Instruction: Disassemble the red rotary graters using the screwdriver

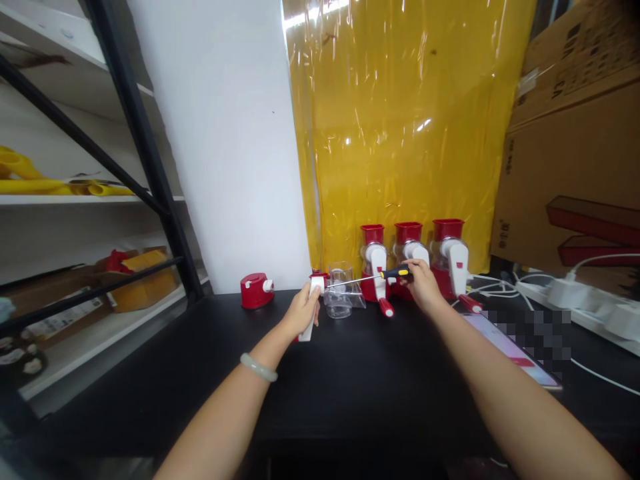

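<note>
My left hand [301, 312] is closed around a white crank handle [314, 310], held tilted above the black table. In my right hand [423, 285] is a screwdriver [395, 273] with a black and yellow grip, gripped near its end. Its thin shaft points left, and the tip reaches the upper part of the crank handle; whether it sits in a screw I cannot tell. Behind the shaft stands a clear plastic housing [340, 308]. A red base [257, 291] with a white knob rests left of my left hand.
Three red and white rotary graters [373, 260] stand in a row at the back right. A tablet [515, 350], white cables and a power strip [600, 310] lie on the right. A large cardboard box [570, 153] rises behind them; metal shelving [135, 107] borders the left.
</note>
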Action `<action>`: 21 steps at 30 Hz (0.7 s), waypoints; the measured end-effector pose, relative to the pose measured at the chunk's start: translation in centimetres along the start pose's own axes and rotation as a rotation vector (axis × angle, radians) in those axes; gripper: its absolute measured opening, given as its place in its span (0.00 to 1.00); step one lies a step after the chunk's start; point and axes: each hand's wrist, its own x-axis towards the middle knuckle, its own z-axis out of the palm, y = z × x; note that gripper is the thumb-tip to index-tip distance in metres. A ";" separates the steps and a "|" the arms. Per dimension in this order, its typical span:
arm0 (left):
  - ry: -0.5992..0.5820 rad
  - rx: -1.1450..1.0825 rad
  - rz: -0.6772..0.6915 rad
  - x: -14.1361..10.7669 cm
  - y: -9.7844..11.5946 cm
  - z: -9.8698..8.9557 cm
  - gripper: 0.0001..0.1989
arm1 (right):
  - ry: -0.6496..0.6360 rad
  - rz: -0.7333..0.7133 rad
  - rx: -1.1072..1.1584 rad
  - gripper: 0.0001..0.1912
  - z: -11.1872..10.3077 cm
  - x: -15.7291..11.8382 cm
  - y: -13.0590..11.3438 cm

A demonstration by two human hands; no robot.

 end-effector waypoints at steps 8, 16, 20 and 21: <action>0.002 -0.002 -0.001 -0.1 0.1 0.0 0.25 | 0.000 0.033 0.094 0.16 -0.1 -0.4 -0.3; 0.013 -0.005 -0.003 0.0 0.1 -0.1 0.24 | 0.049 -0.005 -0.260 0.27 -0.3 -0.7 -0.7; 0.001 -0.010 -0.005 0.0 -0.1 0.0 0.24 | 0.051 0.035 -0.152 0.25 -0.3 -0.3 -0.2; 0.000 -0.013 -0.004 0.0 -0.1 0.0 0.24 | 0.053 0.043 -0.120 0.24 -0.3 -0.2 -0.1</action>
